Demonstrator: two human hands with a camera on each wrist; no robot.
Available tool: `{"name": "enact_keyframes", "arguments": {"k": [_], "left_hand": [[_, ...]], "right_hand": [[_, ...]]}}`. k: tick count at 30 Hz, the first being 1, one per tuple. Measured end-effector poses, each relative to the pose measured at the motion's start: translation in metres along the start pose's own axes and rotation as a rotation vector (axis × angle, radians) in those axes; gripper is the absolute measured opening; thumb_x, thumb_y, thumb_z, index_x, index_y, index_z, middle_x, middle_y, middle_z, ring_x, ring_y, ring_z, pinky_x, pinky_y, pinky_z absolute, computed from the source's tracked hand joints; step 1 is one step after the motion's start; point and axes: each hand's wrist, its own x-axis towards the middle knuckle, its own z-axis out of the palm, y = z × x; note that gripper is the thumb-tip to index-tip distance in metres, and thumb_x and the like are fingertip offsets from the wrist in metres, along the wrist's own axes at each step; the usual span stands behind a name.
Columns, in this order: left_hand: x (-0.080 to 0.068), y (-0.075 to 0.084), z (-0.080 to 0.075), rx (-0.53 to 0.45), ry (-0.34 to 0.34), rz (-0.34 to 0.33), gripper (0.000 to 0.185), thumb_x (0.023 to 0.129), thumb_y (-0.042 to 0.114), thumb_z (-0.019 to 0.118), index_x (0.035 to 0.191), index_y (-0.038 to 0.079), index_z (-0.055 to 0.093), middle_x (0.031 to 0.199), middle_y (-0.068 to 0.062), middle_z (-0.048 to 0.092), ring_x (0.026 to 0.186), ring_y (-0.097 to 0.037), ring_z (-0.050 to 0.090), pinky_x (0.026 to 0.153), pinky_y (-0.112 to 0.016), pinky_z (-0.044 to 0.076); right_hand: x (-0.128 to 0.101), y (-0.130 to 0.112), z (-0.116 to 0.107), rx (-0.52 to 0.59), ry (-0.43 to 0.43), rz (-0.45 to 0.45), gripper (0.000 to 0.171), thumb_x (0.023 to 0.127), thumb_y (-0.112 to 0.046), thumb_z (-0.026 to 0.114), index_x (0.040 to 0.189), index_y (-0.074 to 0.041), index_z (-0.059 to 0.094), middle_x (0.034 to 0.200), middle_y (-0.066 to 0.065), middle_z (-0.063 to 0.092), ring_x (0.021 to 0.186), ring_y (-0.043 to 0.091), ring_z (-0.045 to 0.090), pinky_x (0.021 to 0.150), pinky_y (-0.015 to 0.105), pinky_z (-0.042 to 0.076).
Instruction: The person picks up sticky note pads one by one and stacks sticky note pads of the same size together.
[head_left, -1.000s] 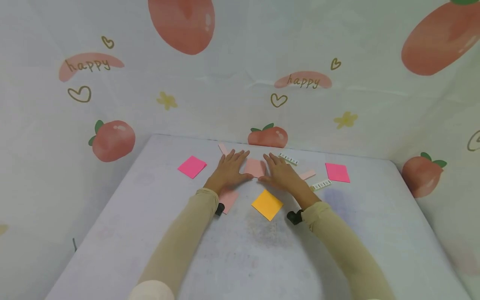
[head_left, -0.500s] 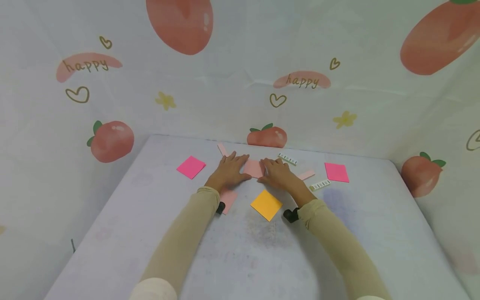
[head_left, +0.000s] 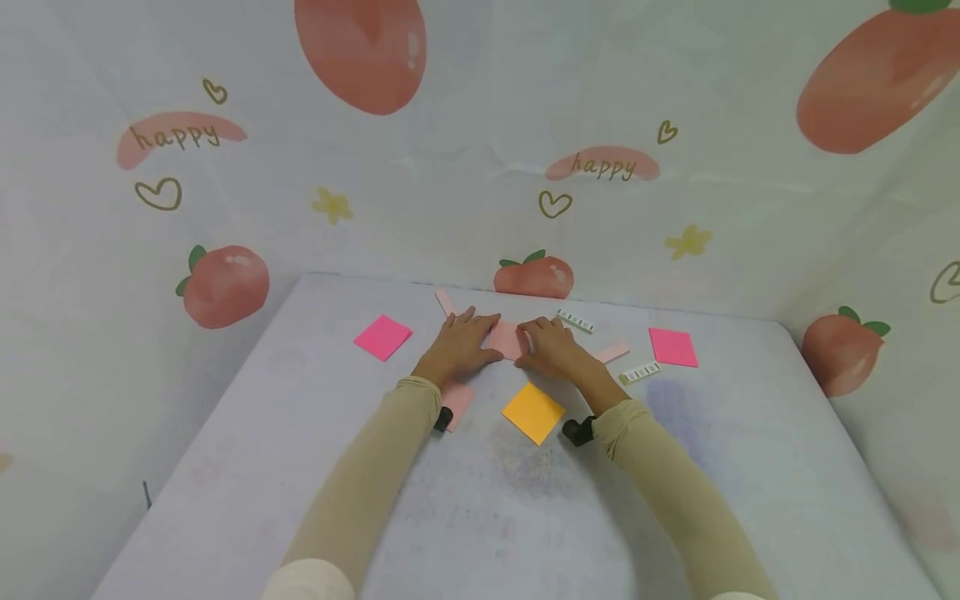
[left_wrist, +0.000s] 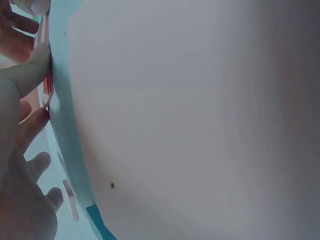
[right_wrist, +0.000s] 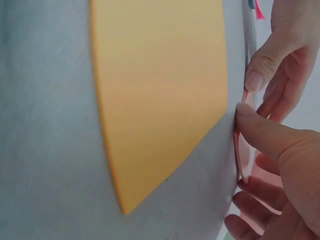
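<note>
A pale pink sticky note (head_left: 507, 340) lies toward the far side of the table, between the two hands. My left hand (head_left: 461, 346) rests along its left side, with thumb and forefinger spread and touching its edge. On the opposite side, my right hand (head_left: 553, 347) pinches the note between its thumb and bent fingers. In the right wrist view the near edge of the note (right_wrist: 237, 150) bows up a little by the right thumb. Closer to the person lies an orange sticky note (head_left: 533, 413). Another pale pink note (head_left: 459, 403) is partly hidden beneath the left wrist.
Bright pink notes lie at left (head_left: 383, 337) and right (head_left: 673, 347). Behind the left hand is a pale pink strip (head_left: 445, 302). Right of the right hand are another pink strip (head_left: 613, 353) and two white strips with dark marks (head_left: 575, 321). A printed cloth (head_left: 450, 192) backs the table.
The right hand's fingers have drawn in from spread to bent and closed onto the note's right side. The left hand has stayed nearly in place.
</note>
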Motion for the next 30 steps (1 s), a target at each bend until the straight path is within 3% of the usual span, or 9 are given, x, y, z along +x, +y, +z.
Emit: {"name": "enact_keyframes", "arguments": {"k": [10, 17, 22, 30], "left_hand": [[0.0002, -0.0008, 0.0023, -0.012, -0.025, -0.007, 0.076, 0.098, 0.052, 0.061, 0.162, 0.023, 0.030, 0.166, 0.000, 0.037, 0.160, -0.030, 0.017, 0.128, -0.057, 0.012], [-0.0003, 0.0012, -0.0001, -0.085, -0.030, -0.001, 0.077, 0.097, 0.047, 0.065, 0.161, 0.019, 0.032, 0.166, -0.002, 0.037, 0.160, -0.032, 0.017, 0.129, -0.057, 0.012], [0.0009, 0.0015, 0.0005, -0.121, -0.001, 0.019, 0.081, 0.094, 0.042, 0.072, 0.161, 0.018, 0.033, 0.165, -0.005, 0.039, 0.159, -0.033, 0.021, 0.128, -0.056, 0.017], [0.0027, 0.0012, 0.0021, -0.219, 0.070, 0.025, 0.086, 0.088, 0.031, 0.081, 0.160, 0.020, 0.035, 0.158, -0.006, 0.047, 0.151, -0.034, 0.036, 0.124, -0.053, 0.029]], "right_hand": [[0.0020, 0.0015, 0.0005, 0.213, 0.047, -0.035, 0.069, 0.089, -0.018, 0.078, 0.146, 0.005, 0.048, 0.148, 0.026, 0.039, 0.128, 0.036, 0.054, 0.112, 0.046, 0.046], [0.0046, 0.0016, 0.0026, 0.251, 0.045, 0.011, 0.069, 0.088, -0.018, 0.078, 0.146, 0.007, 0.049, 0.154, 0.026, 0.039, 0.128, 0.035, 0.053, 0.113, 0.046, 0.046], [0.0032, 0.0035, 0.0015, 0.266, 0.056, -0.009, 0.068, 0.088, -0.019, 0.079, 0.143, 0.008, 0.051, 0.152, 0.027, 0.041, 0.111, 0.030, 0.061, 0.102, 0.042, 0.053], [-0.0019, 0.0072, -0.0015, 0.364, 0.060, -0.058, 0.063, 0.090, -0.016, 0.076, 0.143, 0.009, 0.051, 0.150, 0.027, 0.043, 0.112, 0.032, 0.067, 0.100, 0.044, 0.054]]}}
